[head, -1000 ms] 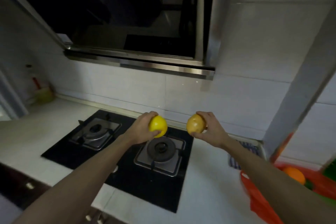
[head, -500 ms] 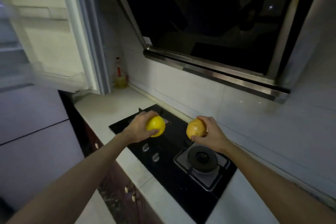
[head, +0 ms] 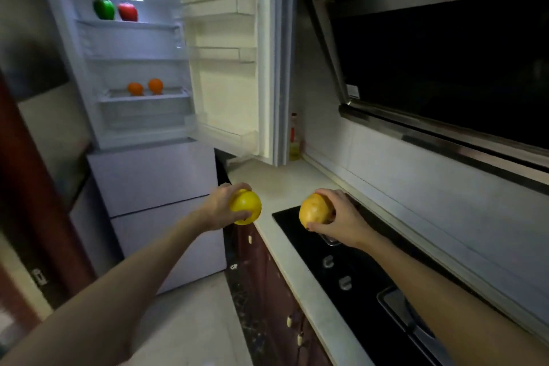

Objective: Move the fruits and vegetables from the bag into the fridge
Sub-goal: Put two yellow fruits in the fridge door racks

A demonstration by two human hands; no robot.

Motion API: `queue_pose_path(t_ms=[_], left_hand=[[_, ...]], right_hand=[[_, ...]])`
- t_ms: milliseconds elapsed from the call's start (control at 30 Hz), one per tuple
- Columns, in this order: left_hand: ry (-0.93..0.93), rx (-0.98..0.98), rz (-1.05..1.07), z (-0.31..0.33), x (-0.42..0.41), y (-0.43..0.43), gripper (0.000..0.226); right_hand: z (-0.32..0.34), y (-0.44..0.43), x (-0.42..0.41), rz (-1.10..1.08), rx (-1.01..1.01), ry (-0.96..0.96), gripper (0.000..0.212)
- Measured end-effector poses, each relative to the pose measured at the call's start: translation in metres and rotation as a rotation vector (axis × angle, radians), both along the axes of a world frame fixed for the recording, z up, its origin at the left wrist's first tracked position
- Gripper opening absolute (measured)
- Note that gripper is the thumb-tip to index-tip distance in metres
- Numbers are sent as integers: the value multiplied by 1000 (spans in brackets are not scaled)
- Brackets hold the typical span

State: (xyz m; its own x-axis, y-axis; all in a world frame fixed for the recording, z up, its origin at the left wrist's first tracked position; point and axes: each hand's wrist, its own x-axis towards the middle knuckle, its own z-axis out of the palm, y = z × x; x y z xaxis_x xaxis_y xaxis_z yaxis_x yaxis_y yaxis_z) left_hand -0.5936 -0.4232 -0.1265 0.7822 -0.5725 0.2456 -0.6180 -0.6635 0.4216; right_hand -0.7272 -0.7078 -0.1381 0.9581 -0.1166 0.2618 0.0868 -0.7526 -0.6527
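Note:
My left hand point(head: 221, 206) grips a bright yellow round fruit point(head: 246, 207), held out over the counter's left end. My right hand point(head: 338, 218) holds a duller yellow-brown fruit point(head: 313, 211) above the black hob. Ahead on the left the fridge point(head: 133, 68) stands with its upper door point(head: 228, 68) swung open to the right. A green pepper point(head: 104, 9) and a red pepper point(head: 128, 12) sit on its top shelf. Two oranges point(head: 145, 87) rest on a lower shelf. The bag is out of view.
A pale counter point(head: 276, 181) runs along the right with a black gas hob point(head: 356, 270) set into it. A dark range hood point(head: 445, 62) hangs above. An oil bottle point(head: 294, 140) stands in the corner beside the fridge door. Dark cabinet fronts point(head: 267, 276) lie below the counter.
My view has swung left from the hob and the orange bag to the open fridge. Both hands keep the same fruits, carried along with the turn.

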Motion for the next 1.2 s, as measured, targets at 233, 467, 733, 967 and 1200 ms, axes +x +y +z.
queue_pose_path(t_ms=[233, 467, 733, 967, 1200], left_hand=[[-18, -35, 49, 18, 48, 78, 63], [-38, -67, 40, 36, 82, 115, 62], [-49, -94, 64, 42, 110, 138, 62], [-62, -150, 105, 47, 135, 143, 61], [-80, -169, 129, 68, 188, 149, 68]], right_hand=[[21, 65, 53, 84, -59, -58, 76], [18, 95, 92, 106, -80, -57, 80], [23, 117, 136, 132, -81, -51, 80], [42, 123, 184, 187, -90, -117, 78], [68, 112, 247, 220, -134, -184, 81]])
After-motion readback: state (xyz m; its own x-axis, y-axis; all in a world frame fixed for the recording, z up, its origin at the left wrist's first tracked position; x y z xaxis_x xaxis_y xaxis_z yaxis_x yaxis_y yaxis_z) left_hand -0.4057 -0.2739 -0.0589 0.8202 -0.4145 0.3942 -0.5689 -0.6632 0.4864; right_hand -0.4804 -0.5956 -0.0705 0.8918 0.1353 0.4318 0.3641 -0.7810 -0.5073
